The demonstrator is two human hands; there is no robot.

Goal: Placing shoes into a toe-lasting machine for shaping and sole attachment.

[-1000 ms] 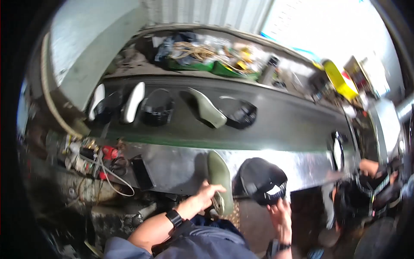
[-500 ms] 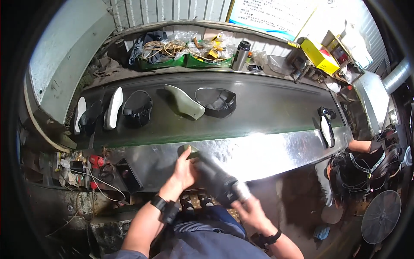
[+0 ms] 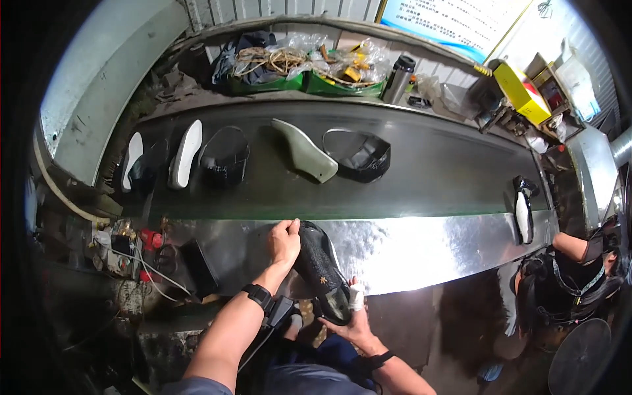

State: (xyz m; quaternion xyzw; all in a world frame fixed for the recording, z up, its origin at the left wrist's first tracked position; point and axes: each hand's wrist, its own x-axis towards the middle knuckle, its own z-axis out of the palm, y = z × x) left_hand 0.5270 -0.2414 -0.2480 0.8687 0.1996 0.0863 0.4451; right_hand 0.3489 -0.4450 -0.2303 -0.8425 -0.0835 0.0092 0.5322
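A black, glittery shoe upper point(image 3: 319, 266) with a small gold mark sits around a greenish shoe last point(image 3: 337, 304), tilted in front of me over the metal ledge's near edge. My left hand point(image 3: 284, 243) is closed on its far end, the fingertips pinching the rim. At the near end my right hand point(image 3: 357, 322) grips it from below and the right side; one finger is wrapped in white tape. Beyond, on the dark belt, lies a bare shoe last point(image 3: 304, 155) beside a loose black upper point(image 3: 361, 158).
White-soled lasts point(image 3: 188, 153) and another black upper point(image 3: 225, 158) lie on the belt's left. A black shoe with a white sole point(image 3: 523, 214) is far right, near a person point(image 3: 569, 276). A phone-like dark slab point(image 3: 199, 268) rests left on the metal ledge point(image 3: 408, 253). Green bins point(image 3: 260, 84) stand behind.
The black upper and last swung from a blurred slant to a steadier, more upright pose. My right hand moved slightly left; my view shifted left, so the belt things appear further right.
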